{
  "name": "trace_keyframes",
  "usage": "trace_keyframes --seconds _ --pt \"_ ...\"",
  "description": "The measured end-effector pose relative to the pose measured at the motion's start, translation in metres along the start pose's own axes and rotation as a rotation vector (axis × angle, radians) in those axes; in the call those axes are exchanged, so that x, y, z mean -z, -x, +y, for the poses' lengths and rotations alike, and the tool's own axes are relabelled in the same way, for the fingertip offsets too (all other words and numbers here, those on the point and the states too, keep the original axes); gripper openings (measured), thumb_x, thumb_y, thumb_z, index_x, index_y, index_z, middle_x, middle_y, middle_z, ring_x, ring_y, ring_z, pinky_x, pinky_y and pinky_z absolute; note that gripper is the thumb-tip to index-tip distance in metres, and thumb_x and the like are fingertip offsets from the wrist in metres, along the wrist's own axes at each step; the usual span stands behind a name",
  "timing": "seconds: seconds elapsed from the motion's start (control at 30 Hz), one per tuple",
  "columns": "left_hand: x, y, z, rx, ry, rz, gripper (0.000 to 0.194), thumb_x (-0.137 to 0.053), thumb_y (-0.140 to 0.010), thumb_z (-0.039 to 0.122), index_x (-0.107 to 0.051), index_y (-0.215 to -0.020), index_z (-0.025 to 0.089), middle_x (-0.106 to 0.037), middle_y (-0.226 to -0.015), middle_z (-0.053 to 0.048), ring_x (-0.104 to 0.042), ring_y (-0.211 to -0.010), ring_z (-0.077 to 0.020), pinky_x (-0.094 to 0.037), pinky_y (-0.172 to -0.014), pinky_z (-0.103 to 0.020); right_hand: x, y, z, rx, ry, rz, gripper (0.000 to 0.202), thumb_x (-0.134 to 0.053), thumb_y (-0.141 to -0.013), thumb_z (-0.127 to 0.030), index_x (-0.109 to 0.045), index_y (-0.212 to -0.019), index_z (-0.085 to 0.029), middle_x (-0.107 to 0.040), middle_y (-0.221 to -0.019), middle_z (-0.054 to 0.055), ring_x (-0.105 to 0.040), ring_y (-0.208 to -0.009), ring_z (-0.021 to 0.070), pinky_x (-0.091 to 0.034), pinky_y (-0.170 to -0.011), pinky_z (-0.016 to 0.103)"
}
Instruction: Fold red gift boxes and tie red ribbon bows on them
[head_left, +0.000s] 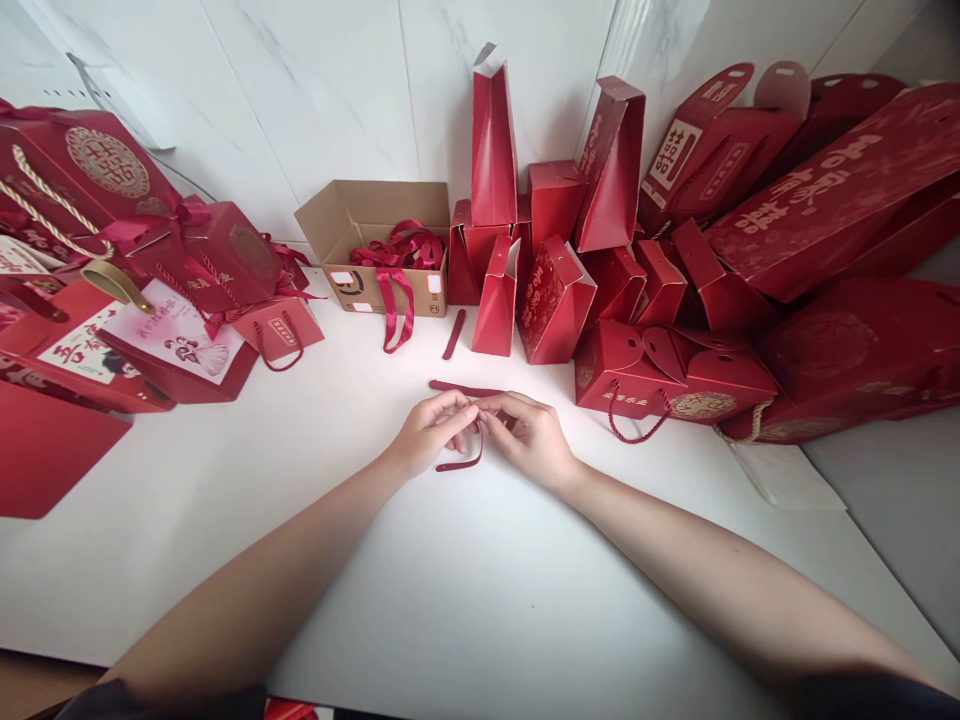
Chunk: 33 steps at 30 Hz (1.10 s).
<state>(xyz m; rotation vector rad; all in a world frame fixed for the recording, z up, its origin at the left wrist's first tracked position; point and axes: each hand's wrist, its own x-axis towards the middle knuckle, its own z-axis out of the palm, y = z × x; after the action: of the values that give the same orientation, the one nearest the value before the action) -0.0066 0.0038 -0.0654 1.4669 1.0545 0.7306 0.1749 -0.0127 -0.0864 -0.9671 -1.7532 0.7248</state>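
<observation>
- Strap, dark red (pixel 471 463), thin, leather-like: one end up at the fingertips, free end curled down to the white table (pixel 480 610), mid-width, well in from the front edge.
- Left hand (pixel 433 430): thumb and fingers pinching the strap's raised part.
- Right hand (pixel 531 437): pinching there too, tips meeting the left's. Exact grip hidden by fingers.
- My read: anchor with one hand, work with the other. Pinch close to the worked spot so it can't flex; keep the tail untwisted.
- Second strap (pixel 457 387): just behind the hands, toward the back edge, partly covered by the right. Knuckles could drag it.
- Short strap (pixel 454 335): farther back, near the ribbon-filled carton (pixel 420 291). Best left alone meanwhile.
</observation>
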Motion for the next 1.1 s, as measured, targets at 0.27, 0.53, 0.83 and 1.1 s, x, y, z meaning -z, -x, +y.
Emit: trace_keyframes --seconds 0.27,0.53,0.83,1.1 --pt "-0.002 -0.003 -0.006 0.044 -0.025 0.03 0.018 -0.058 -0.085 0.035 -0.057 -0.08 0.017 -0.063 -0.074 0.001 -0.058 -0.056 -0.0085 -0.049 -0.059 -0.022 -0.003 0.001 0.003 -0.065 0.043 0.023 0.013 -0.057 -0.091 -0.022 -0.069 -0.096 -0.021 -0.072 -0.091 0.002 -0.064 -0.069 0.0131 -0.053 -0.066 0.028" --pt "-0.008 0.0 -0.006 -0.036 -0.191 0.096 0.014 -0.056 -0.083 0.031 -0.056 -0.077 0.019 -0.06 -0.074 0.002 -0.06 -0.057 -0.0109 -0.049 -0.058 -0.024 -0.003 -0.001 0.007 -0.004 0.045 -0.043 0.007 -0.056 -0.087 -0.017 -0.061 -0.089 -0.021 -0.063 -0.091 0.003 -0.062 -0.073 0.0134 -0.054 -0.066 0.027" --pt "-0.012 -0.001 -0.01 -0.069 -0.369 0.207 0.01 -0.053 -0.08 0.027 -0.058 -0.074 0.021 -0.056 -0.059 0.005 -0.059 -0.049 -0.0123 -0.045 -0.051 -0.023 -0.007 0.0 0.01 -0.003 0.072 0.002 0.014 -0.052 -0.082 -0.012 -0.061 -0.086 -0.021 -0.063 -0.088 0.002 -0.062 -0.07 0.0139 -0.054 -0.068 0.029" --pt "0.011 -0.006 -0.007 -0.132 -0.445 0.261 0.009 -0.054 -0.078 0.025 -0.058 -0.072 0.02 -0.059 -0.066 0.004 -0.051 -0.053 -0.0105 -0.041 -0.054 -0.023 0.013 -0.013 0.024 -0.098 0.151 0.187 0.012 -0.052 -0.078 -0.015 -0.061 -0.083 -0.02 -0.064 -0.086 0.003 -0.062 -0.075 0.0168 -0.052 -0.071 0.031"
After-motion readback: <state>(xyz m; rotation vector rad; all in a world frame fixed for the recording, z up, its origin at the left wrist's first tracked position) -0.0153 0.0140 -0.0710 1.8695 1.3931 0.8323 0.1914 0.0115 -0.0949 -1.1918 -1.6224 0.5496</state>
